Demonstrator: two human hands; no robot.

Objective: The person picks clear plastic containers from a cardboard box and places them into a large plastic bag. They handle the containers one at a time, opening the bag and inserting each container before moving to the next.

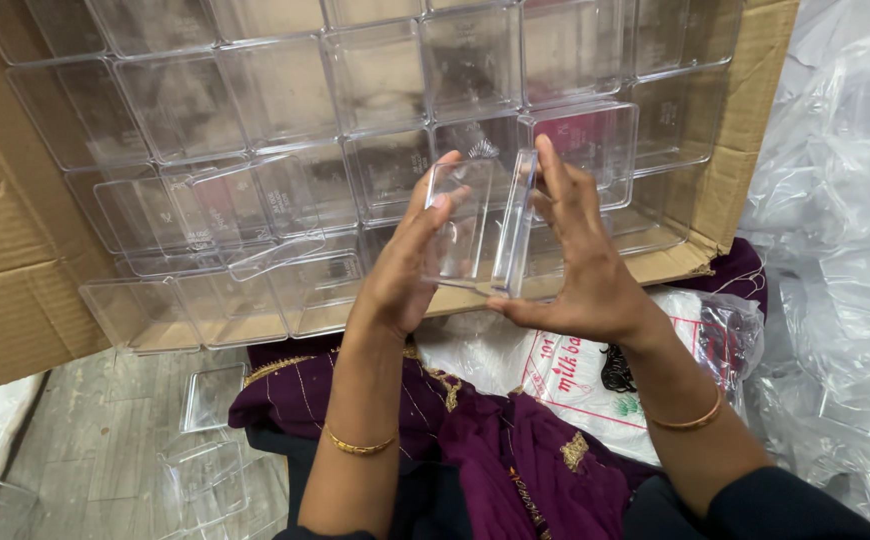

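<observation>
Head view: I hold a clear plastic box (475,225) upright between my two hands, directly over the near edge of the cardboard carton (15,250) packed with rows of clear plastic boxes (285,100); its long axis runs up and away from me, and both hands are equally near, one on each flank. My left hand (405,265) presses flat-fingered against the left wall, and my right hand (580,260) grasps the right wall, thumb under the bottom edge, fingers extended along the side. Neither hand is clenched; together they clamp the box above my purple cloth (495,440).
</observation>
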